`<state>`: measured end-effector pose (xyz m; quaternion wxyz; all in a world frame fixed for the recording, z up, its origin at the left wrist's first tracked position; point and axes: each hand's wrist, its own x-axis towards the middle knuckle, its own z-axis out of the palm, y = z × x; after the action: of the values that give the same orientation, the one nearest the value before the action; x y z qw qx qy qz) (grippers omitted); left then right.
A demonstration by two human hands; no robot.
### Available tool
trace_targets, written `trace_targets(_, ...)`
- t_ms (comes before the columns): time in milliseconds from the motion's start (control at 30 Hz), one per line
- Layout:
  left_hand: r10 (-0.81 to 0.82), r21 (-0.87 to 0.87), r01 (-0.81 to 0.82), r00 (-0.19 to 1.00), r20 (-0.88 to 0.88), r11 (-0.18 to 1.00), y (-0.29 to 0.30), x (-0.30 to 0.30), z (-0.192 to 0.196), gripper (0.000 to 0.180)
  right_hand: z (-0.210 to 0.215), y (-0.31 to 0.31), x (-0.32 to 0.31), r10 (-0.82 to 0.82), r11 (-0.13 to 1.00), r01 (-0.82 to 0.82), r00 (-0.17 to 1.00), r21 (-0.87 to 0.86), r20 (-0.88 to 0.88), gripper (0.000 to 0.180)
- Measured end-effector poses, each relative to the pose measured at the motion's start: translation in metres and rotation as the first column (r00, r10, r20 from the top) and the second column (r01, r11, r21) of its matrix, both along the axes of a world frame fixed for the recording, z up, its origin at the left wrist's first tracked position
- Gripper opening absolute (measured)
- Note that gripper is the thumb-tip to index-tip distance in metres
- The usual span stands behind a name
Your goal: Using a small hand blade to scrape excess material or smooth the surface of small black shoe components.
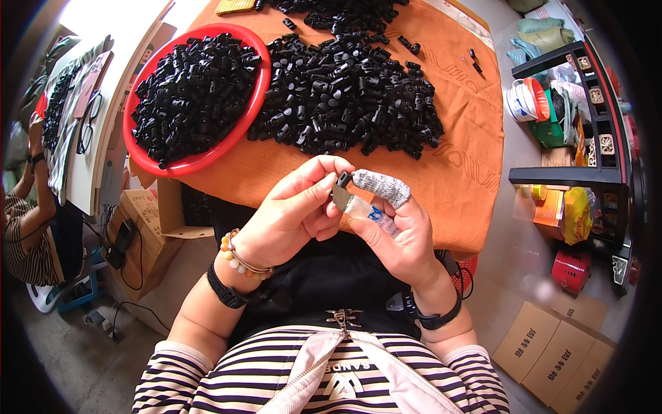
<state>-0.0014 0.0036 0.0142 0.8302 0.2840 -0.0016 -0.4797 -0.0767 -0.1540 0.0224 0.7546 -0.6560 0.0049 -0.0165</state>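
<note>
Basin (265, 76) full of black parts (196, 90)

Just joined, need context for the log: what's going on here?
A person holds a small black part in the left hand and a short metal tool with a wrapped handle in the right hand, its metal end close to the part. On the orange cloth, more black parts lie in a loose heap beside a full red basin.

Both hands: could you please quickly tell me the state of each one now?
Left hand: closed, pinching a black part.
Right hand: closed, holding a blade by its wrapped handle.
</note>
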Motion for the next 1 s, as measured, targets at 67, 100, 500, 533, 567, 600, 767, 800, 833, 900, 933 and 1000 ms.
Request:
trace_targets(67, 0.0, -0.001, 0.0, 1.0, 0.009, 1.0, 0.0004, 0.0002, -0.0002, 0.029, -0.0007, 0.0006, -0.0004, 0.0, 1.0, 0.0, 1.0, 0.01, -0.019, 0.039)
trace_targets(100, 0.002, 0.002, -0.002, 1.0, 0.007, 1.0, 0.0004, 0.0001, 0.0, 0.029, -0.0007, 0.0006, -0.0001, 0.001, 1.0, 0.0, 1.0, 0.01, -0.019, 0.039)
trace_targets(500, 0.016, 0.026, -0.018, 0.997, 0.076, 0.999, 0.0012, 0.0004, -0.0032, 0.022, -0.0054, 0.0005, -0.0008, -0.012, 1.0, 0.011, 0.999, -0.02, -0.038, 0.036)
trace_targets(533, 0.003, 0.009, -0.004, 0.996, 0.091, 1.0, 0.0016, 0.0009, -0.0033, 0.02, -0.0066, 0.0013, -0.0009, -0.022, 1.0, 0.022, 0.999, -0.021, -0.023, 0.036)
trace_targets(567, 0.002, 0.008, -0.002, 0.996, 0.09, 1.0, 0.0013, 0.0009, -0.0036, 0.02, -0.0074, 0.0015, -0.0011, -0.033, 0.999, 0.033, 0.999, -0.021, -0.007, 0.036)
trace_targets(600, 0.003, 0.001, -0.004, 0.996, 0.093, 1.0, 0.001, 0.0009, -0.0041, 0.02, -0.0083, 0.0011, -0.0012, -0.033, 0.999, 0.033, 0.999, -0.022, -0.008, 0.036)
trace_targets(767, 0.042, 0.064, -0.044, 0.998, 0.043, 0.997, -0.0014, -0.0012, 0.0004, 0.024, -0.0083, -0.0025, 0.0011, -0.04, 0.984, 0.045, 0.999, -0.172, 0.036, 0.032)
trace_targets(800, 0.038, 0.064, -0.041, 0.999, 0.037, 0.997, -0.0016, -0.0018, 0.0006, 0.024, -0.0084, -0.0033, 0.0004, -0.041, 0.984, 0.046, 0.999, -0.173, 0.036, 0.032)
trace_targets(833, 0.035, 0.065, -0.037, 0.999, 0.032, 0.997, -0.0017, -0.0021, 0.0006, 0.024, -0.0087, -0.0038, -0.0004, -0.043, 0.983, 0.047, 0.999, -0.179, 0.024, 0.031)
trace_targets(900, 0.01, 0.009, -0.01, 1.0, 0.021, 1.0, 0.0004, -0.0008, -0.0013, 0.022, -0.0085, -0.0047, -0.001, -0.045, 0.982, 0.047, 0.999, -0.185, 0.012, 0.03)
trace_targets(933, -0.015, -0.046, 0.015, 1.0, 0.011, 0.999, 0.0012, 0.0, -0.0022, 0.02, -0.0077, -0.0049, -0.001, -0.041, 0.987, 0.04, 0.999, -0.157, -0.005, 0.032)
trace_targets(1000, -0.021, -0.058, 0.021, 1.0, -0.009, 0.998, 0.0013, 0.0011, -0.0027, 0.02, -0.005, -0.004, 0.0002, -0.036, 0.991, 0.033, 0.999, -0.129, -0.022, 0.034)
